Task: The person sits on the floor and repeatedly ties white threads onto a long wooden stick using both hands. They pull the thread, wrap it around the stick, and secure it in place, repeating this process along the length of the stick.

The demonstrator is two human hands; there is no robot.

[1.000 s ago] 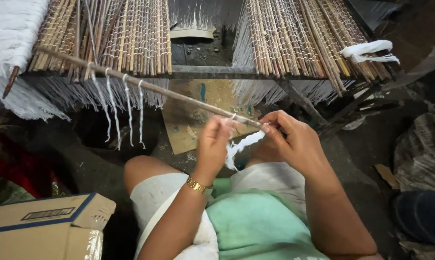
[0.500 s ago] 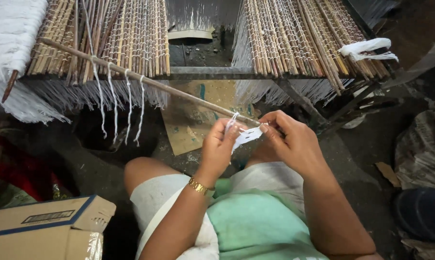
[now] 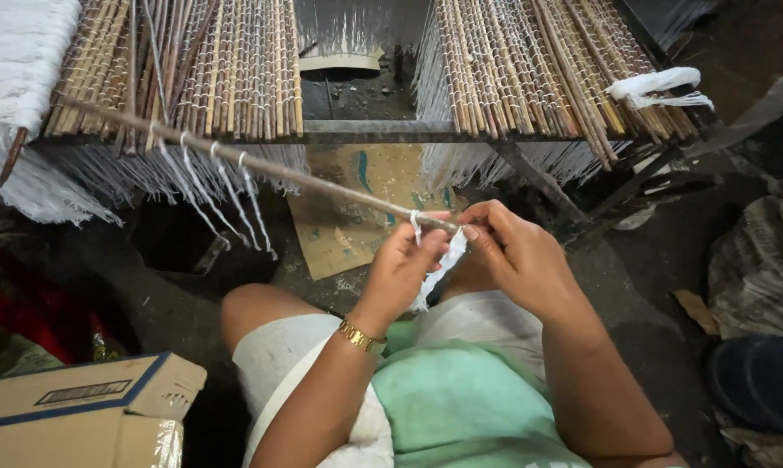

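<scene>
At your far left a mass of white fluffy fibre (image 3: 15, 95) hangs over the edge of the left rack of thin tan bamboo sticks (image 3: 184, 65), and below it sits a brown cardboard box with a blue stripe (image 3: 80, 407). If your elbow swings out, I judge the box corner the likeliest thing to catch it.

The long thin brown stick (image 3: 262, 169) runs from that rack down to your hands, carrying several knotted white strings (image 3: 223, 195) that dangle free. It is held only at its near end, so a jerk there could roll it off the rack, or slide the hanging knots along it and bunch them.

Your left hand (image 3: 404, 269), with a gold wrist bracelet (image 3: 361, 335), is curled with thumb and fingertips pinching a white strip of cotton string (image 3: 439, 260) against the stick's tip. Your right hand (image 3: 513, 260) is closed just beside it, fingertips pressed on the same strip and touching the stick. The loop sits very close to the tip, and that is the main risk: pull toward yourself and it may slip off the end. Uneven tension between the two hands could also leave the knot loose.

Further right, the second rack of bamboo sticks (image 3: 547, 78) holds a loose bundle of white string (image 3: 660, 87) near its edge, where a knock to the frame could tip it down.
</scene>
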